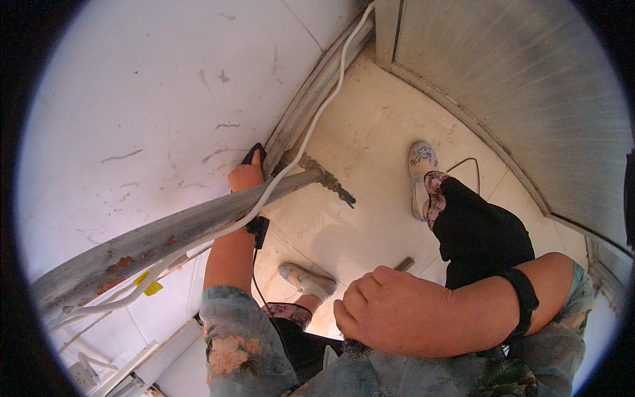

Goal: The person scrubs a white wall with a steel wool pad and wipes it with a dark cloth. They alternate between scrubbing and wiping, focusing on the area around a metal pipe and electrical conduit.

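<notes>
My left hand (246, 173) reaches beyond a rusty metal pipe (198, 213) to the foot of the white wall (163, 99). Its fingers press a small dark cloth or pad (255, 152) into the corner beside a grimy metal frame rail (297, 109). Closer to me, my right hand (392, 312) is closed in a fist above my lap. A dark, rough, mesh-like wad (355, 347), perhaps a scourer, pokes out beneath the fist. Past the knuckles a short flat grey-brown strip (404, 264) shows; whether the fist holds it, I cannot tell.
A white cable or hose (320, 111) with a yellow tag (148, 284) crosses the pipe. A corroded tap-like fitting (337, 187) juts from the pipe's end over the tiled floor (367, 124). At right stands a metal-framed panel (511, 99). A thin black cord (255, 278) hangs by my left forearm.
</notes>
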`<state>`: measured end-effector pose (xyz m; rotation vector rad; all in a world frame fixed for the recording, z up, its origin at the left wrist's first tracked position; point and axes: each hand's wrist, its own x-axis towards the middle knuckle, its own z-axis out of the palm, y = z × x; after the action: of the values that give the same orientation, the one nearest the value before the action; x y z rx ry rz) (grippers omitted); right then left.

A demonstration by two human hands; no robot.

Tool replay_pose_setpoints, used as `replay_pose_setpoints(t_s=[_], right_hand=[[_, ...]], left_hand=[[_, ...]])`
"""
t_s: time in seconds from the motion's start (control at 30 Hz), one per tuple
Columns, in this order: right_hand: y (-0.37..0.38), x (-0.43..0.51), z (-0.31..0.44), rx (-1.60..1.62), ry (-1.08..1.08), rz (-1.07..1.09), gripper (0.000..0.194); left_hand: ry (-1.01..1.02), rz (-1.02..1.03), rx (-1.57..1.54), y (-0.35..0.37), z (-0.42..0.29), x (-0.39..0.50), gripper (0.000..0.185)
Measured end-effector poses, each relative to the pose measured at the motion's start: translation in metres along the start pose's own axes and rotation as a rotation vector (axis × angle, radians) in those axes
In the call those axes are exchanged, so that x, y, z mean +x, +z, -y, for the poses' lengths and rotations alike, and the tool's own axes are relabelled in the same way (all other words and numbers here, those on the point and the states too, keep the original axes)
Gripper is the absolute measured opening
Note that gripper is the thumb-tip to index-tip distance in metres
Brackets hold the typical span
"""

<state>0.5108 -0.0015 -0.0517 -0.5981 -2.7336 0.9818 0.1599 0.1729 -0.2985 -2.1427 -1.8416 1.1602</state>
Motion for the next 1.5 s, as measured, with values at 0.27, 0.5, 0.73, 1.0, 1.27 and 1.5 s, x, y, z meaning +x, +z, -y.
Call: replay_pose_setpoints(t_s=[0.27, 0.5, 0.73, 1.0, 1.27, 1.5], right_hand=[[0.011, -0.001, -0.001, -0.022, -0.008, -0.205, 0.018], [0.003, -0.003, 0.001, 0.007, 0.004, -0.146, 0.022], [-0.005, -0.001, 0.0, 0.042, -0.003, 0.082, 0.036], [0.006, -0.001, 0.001, -0.007, 0.004, -0.153, 0.018], [0.006, -0.002, 0.005, -0.019, -0.022, -0.169, 0.017], [-0.001, -0.006, 0.007, -0.075, -0.017, -0.006, 0.034]], left_hand=[[0.05, 0.031, -0.025, -0.008, -0.005, 0.005, 0.058], [0.039, -0.076, 0.005, 0.004, 0.001, 0.004, 0.047], [-0.009, -0.061, -0.006, 0.004, 0.0, -0.003, 0.056], [0.01, -0.048, 0.002, 0.014, 0.003, 0.011, 0.063], [-0.057, -0.719, -0.54, 0.004, 0.045, -0.076, 0.081], [-0.278, -0.832, -0.57, -0.004, 0.073, -0.115, 0.079]])
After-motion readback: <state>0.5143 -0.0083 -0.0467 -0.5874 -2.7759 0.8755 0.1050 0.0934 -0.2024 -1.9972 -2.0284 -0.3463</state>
